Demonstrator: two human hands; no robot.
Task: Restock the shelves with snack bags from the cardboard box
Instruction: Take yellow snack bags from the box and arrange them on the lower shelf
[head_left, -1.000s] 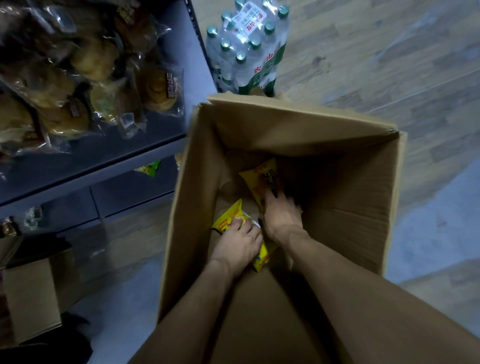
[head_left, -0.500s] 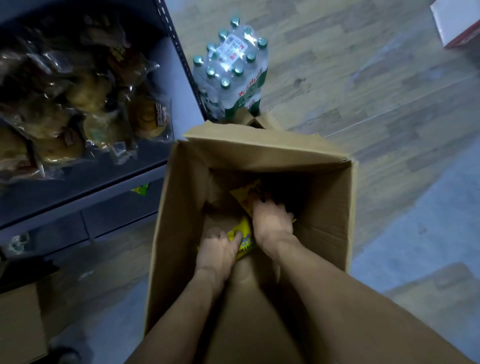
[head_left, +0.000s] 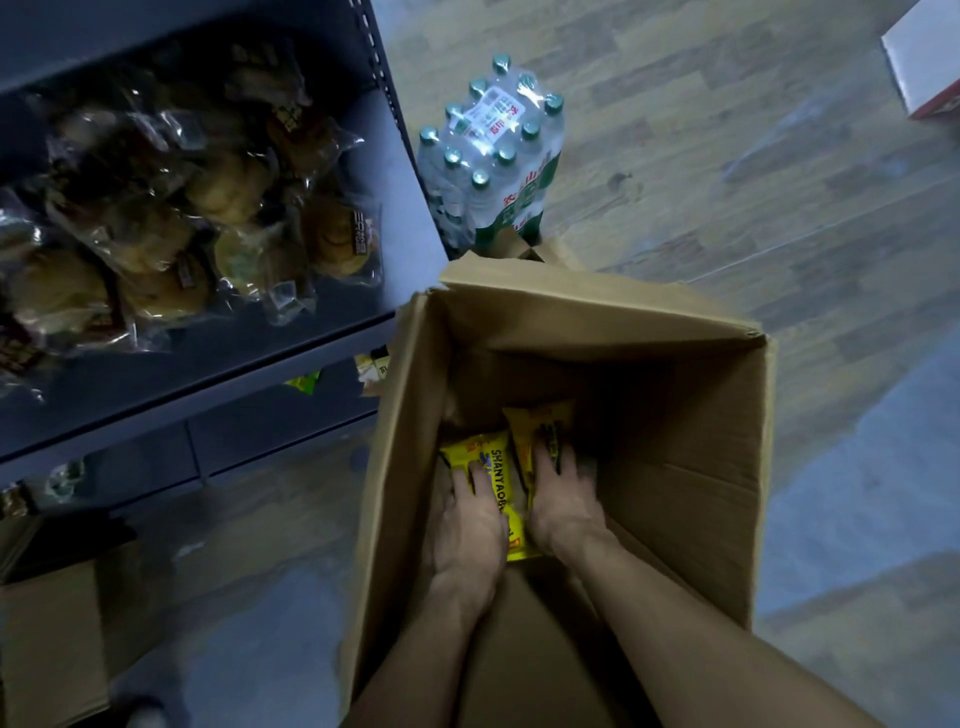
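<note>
Both arms reach down into the open cardboard box on the floor. The left hand lies on a yellow snack bag (black lettering on it), and the right hand presses a second yellow bag just beside it. Left of the box, a grey shelf holds clear-wrapped pastries; a pack of water bottles stands behind.

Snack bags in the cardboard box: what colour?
Yellow snack bags with dark lettering, seen in the head view.
</note>
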